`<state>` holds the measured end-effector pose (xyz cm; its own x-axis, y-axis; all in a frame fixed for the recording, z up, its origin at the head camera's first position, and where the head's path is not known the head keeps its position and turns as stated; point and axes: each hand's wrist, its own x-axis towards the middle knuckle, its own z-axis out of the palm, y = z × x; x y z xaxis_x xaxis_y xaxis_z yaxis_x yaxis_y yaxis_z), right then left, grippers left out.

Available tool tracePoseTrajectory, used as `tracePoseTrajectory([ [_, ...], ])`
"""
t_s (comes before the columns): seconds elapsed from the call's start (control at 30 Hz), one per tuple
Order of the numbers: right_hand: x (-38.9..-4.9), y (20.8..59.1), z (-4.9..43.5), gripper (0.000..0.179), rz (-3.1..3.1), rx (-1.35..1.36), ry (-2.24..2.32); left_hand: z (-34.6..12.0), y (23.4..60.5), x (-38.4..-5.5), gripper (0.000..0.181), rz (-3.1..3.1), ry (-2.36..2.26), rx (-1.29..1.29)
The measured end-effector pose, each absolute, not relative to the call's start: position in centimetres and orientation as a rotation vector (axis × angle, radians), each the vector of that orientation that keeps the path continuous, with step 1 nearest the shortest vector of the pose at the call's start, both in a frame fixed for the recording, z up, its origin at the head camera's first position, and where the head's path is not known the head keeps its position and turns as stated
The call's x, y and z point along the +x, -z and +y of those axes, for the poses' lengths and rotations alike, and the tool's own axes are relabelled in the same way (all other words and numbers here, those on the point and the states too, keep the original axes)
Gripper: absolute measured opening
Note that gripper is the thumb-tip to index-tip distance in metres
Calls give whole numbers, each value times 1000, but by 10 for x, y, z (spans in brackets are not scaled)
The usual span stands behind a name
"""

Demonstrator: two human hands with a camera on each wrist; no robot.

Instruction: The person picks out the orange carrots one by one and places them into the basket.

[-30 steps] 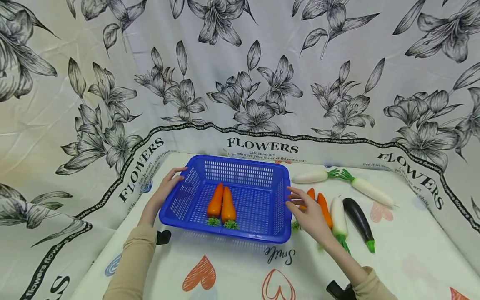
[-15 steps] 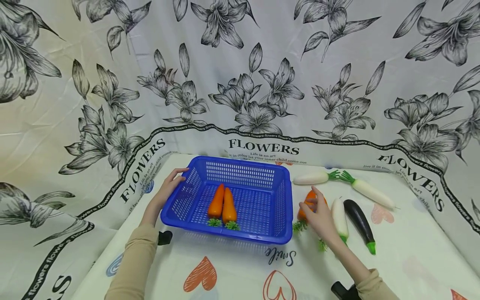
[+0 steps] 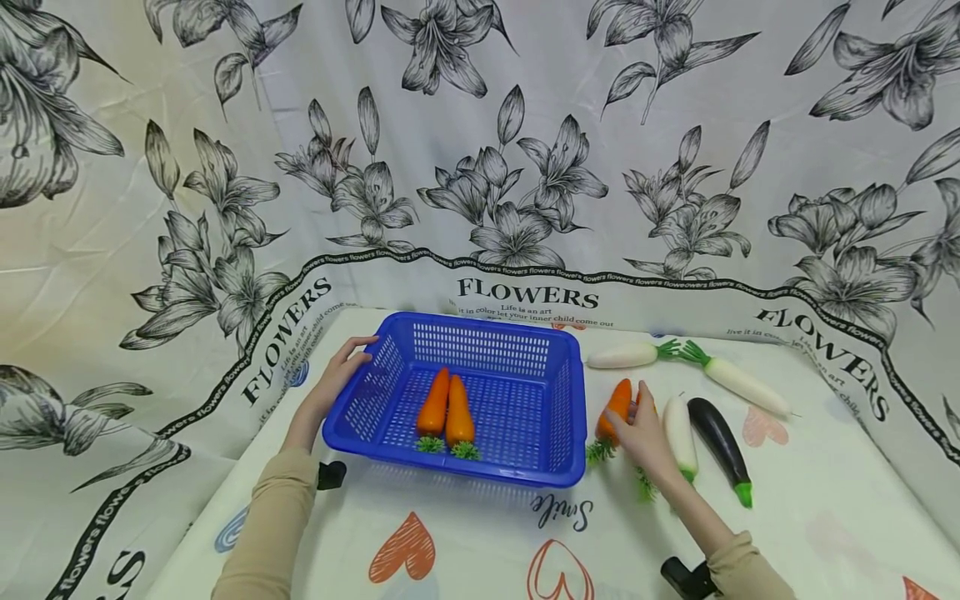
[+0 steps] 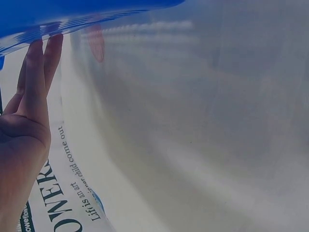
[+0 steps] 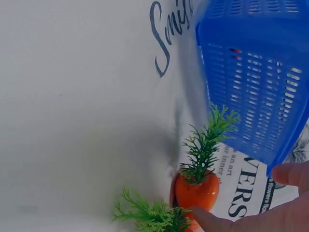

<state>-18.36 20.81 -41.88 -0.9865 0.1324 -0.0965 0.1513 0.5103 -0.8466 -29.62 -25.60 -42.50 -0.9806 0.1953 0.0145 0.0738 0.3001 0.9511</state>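
A blue perforated plastic basket (image 3: 480, 479) holds two orange carrots (image 3: 459, 415) with short green tops. At its left rim, my left hand (image 3: 339, 373) rests with extended fingers; in the left wrist view those fingers (image 4: 36, 82) reach straight up to the blue edge. To the right of the basket, my right hand (image 3: 647, 433) is low over two more carrots. A digit overlaps the left carrot (image 3: 619, 398), while the hand mostly covers the right one. In the right wrist view a fingertip meets an orange carrot (image 5: 195, 191), and another digit stands apart.
Beside the right hand lie a white radish (image 3: 678, 429) and a dark eggplant (image 3: 720, 442). Farther back are two more white radishes (image 3: 622, 357) with green tops. A patterned tablecloth (image 3: 480, 546) covers the table, and a floral curtain (image 3: 525, 200) hangs behind.
My right hand has left the basket's right rim and moved right to the carrots, its fingers shifting slightly right in the last half second. My left hand stays at the basket.
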Motion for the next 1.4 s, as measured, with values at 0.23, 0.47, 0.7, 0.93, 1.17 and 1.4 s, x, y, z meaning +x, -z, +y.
tracePoseTrajectory([
  [0.23, -185, 428, 208, 83, 2739, 280, 1393, -260, 436, -302, 43, 2472, -1775, 260],
  [0.47, -185, 430, 206, 79, 2788, 288, 1294, -254, 425, -295, 44, 2447, -1781, 262],
  [0.7, -193, 435, 204, 79, 2797, 323, 1230, -246, 407, -284, 45, 2425, -1789, 240],
  [0.93, -197, 436, 200, 76, 2779, 355, 1184, -245, 407, -284, 45, 2418, -1794, 232],
  [1.17, -200, 437, 194, 64, 2781, 382, 1179, -246, 406, -283, 45, 2416, -1799, 242],
  [1.4, -208, 447, 190, 56, 2847, 410, 1247, -247, 406, -284, 45, 2427, -1781, 249],
])
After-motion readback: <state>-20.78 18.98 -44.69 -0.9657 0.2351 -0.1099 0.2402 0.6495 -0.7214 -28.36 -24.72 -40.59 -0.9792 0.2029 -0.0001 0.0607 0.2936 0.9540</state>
